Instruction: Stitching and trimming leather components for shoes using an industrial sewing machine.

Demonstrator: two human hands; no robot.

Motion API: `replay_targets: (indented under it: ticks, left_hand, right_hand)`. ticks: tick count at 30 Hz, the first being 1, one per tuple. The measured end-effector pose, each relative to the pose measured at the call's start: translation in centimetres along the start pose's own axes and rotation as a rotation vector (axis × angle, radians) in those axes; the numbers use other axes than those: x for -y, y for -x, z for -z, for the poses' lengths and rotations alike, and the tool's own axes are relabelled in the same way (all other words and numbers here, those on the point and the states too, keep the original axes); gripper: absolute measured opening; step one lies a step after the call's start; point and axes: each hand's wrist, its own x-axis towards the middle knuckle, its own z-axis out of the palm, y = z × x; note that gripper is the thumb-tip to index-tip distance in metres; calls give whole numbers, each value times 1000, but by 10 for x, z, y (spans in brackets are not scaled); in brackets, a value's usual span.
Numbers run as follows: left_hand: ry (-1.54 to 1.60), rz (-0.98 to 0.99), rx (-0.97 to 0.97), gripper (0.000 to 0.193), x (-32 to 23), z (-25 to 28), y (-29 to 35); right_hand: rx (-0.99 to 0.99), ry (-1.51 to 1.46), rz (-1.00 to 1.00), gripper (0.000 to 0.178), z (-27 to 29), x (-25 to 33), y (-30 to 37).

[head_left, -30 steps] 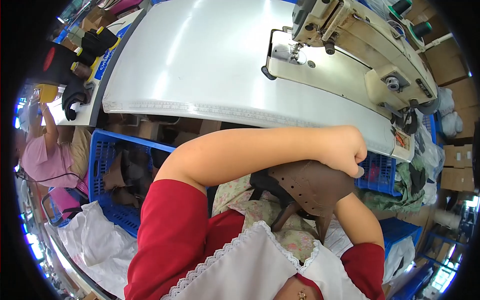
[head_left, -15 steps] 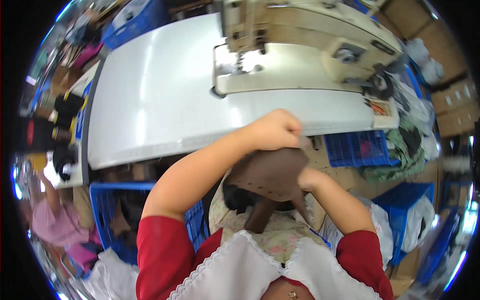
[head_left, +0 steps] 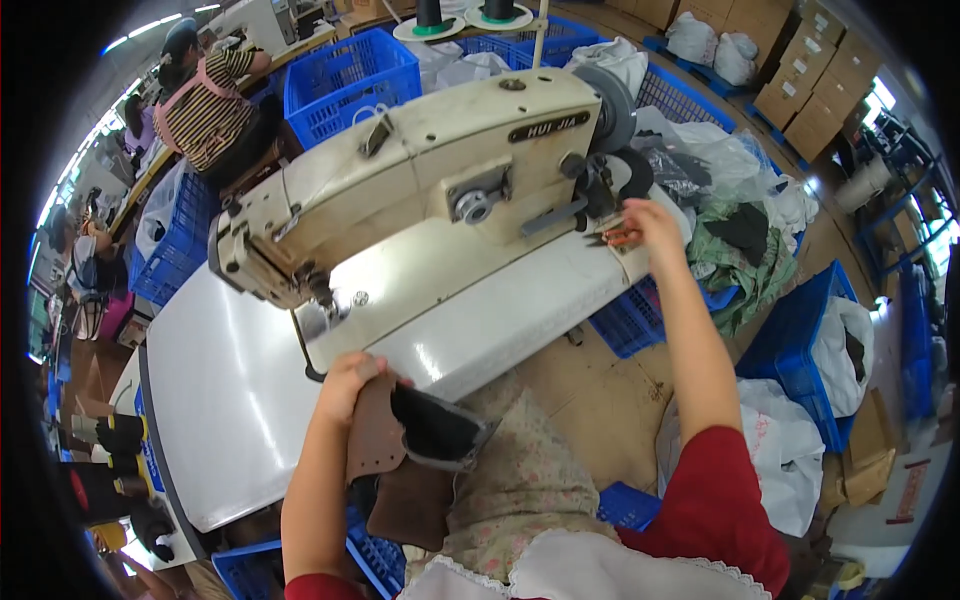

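Note:
My left hand [head_left: 350, 387] is closed on the top edge of a brown leather shoe upper [head_left: 375, 434]. This upper has a row of small punched holes and opens on a black lining; its lower part hangs over my lap. At the right end of the sewing table, my right hand [head_left: 652, 228] has its fingers closed on small thread snips [head_left: 622, 237] with orange handles. Beside both hands stands a cream sewing machine [head_left: 400, 190] on a white tabletop [head_left: 215, 400]. The leather partly hides my left fingertips.
Blue crates stand behind the machine [head_left: 350, 85], under the table [head_left: 628, 318] and at the right [head_left: 795, 345]. Plastic bags and green cloth [head_left: 745, 260] heap beyond the table's right end. Thread cones [head_left: 120, 435] stand at the left. A person in a striped shirt [head_left: 210, 115] sits far left.
My right hand has left the leather and reached right to the snips. My left hand still holds the shoe upper, now lower and further left. The view has swung to the right and up.

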Motion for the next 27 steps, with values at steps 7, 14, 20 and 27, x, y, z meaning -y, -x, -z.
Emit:
replay_targets:
  ticks: [7, 14, 20, 27]
  left_hand:
    - [103, -65, 6, 35, 9, -3, -7]
    - [86, 24, -9, 32, 0, -14, -3]
    - [54, 1, -13, 30, 7, -6, -6]
    - [-38, 137, -56, 26, -17, -18, -24]
  right_hand:
    - [-442, 688, 216, 51, 76, -40, -193]
    - [-306, 755, 153, 38, 73, -29, -198]
    - [-455, 737, 143, 43, 97, -9, -190]
    - [-485, 167, 318, 34, 189, 12, -97]
